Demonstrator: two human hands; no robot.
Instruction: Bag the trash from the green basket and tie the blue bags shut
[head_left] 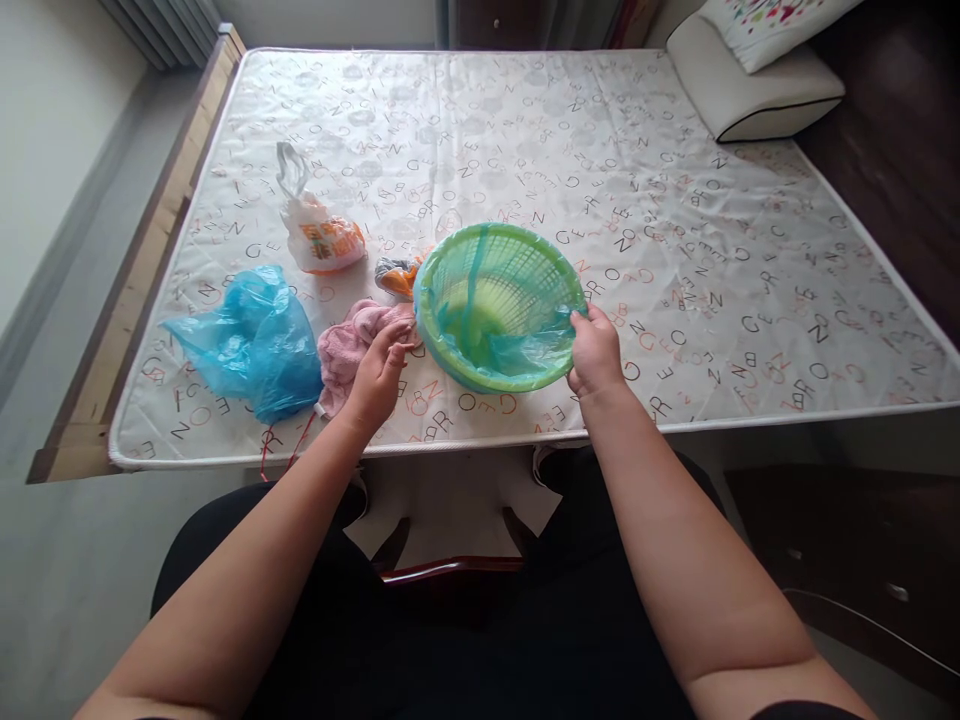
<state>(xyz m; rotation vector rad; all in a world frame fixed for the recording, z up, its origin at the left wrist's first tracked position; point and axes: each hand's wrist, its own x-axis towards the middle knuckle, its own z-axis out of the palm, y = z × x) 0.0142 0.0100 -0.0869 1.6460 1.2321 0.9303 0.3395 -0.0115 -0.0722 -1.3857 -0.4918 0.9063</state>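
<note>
A green plastic basket (517,245) tilts on the mattress before me, with a thin translucent blue plastic bag (536,352) lining its inside and reaching over part of the rim. My right hand (598,348) grips the basket's right edge, thumb on top of the rim. On the other side, my left hand (381,378) holds nothing; its fingers are apart and point toward the basket's left side. Under and behind that hand lies a crumpled pink cloth (346,345). A small orange and grey item (397,275) is partly hidden behind the basket.
Left of the cloth lies a crumpled blue plastic bag (259,340). Behind it stands a tied white bag with orange print (322,235). The letter-patterned mattress (720,330) ends close to my knees. A pale cushion (757,85) sits at the far right corner.
</note>
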